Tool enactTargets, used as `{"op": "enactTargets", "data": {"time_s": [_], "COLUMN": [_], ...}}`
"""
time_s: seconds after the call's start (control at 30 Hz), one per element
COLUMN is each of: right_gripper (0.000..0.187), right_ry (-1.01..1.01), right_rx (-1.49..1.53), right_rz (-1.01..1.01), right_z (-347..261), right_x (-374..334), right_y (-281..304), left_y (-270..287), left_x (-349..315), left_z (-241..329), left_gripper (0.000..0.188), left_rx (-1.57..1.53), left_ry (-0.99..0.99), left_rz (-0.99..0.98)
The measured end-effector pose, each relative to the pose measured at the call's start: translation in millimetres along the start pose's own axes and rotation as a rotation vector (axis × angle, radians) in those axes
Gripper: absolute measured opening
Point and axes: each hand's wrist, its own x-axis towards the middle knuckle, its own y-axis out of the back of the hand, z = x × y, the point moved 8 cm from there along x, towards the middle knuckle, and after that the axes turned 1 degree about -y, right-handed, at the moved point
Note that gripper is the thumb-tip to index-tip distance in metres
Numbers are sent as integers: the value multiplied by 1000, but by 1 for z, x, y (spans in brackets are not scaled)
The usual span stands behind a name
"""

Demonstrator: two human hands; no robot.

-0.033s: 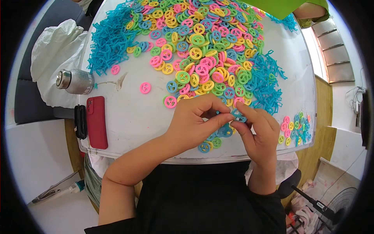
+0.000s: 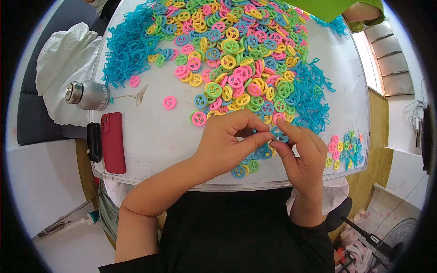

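My left hand (image 2: 231, 139) is closed in a pinch on a small blue plastic piece (image 2: 255, 131), which the fingers mostly cover. Facing it, my right hand (image 2: 304, 152) grips a small blue spoked wheel (image 2: 279, 133) between thumb and forefinger. The fingertips of both hands nearly meet, and whether the two pieces are joined cannot be made out. Just below the fingers lie more blue parts (image 2: 263, 152). A blue wheel (image 2: 238, 171) and a green wheel (image 2: 253, 166) rest near the table's front edge.
A big heap of coloured wheels (image 2: 236, 81) spreads across the table (image 2: 150, 102). Blue plastic frames are piled at left (image 2: 127, 50) and right (image 2: 312, 98). Small assorted parts (image 2: 347, 148) lie at the right corner. A red phone (image 2: 113, 143) and silver flask (image 2: 88, 94) stand left. Another person's arm (image 2: 363, 12) shows far right.
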Motion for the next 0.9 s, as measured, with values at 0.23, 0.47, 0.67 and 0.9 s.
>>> {"op": "enactTargets", "data": {"time_s": [0.23,0.47,0.67,0.9], "right_gripper": [29,27,38,19], "right_ry": [-902,-523,-1045,-729], "right_rx": [1379,342,-443,-271], "right_rz": [-78,-546,-554,-49], "right_z": [36,48,112,71], "right_x": [-38,-113,-253,-122], "right_y": [-34,109,142,86], "left_y": [-10,-8,2,1], "left_x": [-2,-3,5,5], "left_z": [21,54,46,33], "left_gripper": [27,33,19,14], "left_rx": [440,404,422,416], "left_ry": [-416,-494,-387,-357], "left_rz": [-116,-207,-61,-32]}}
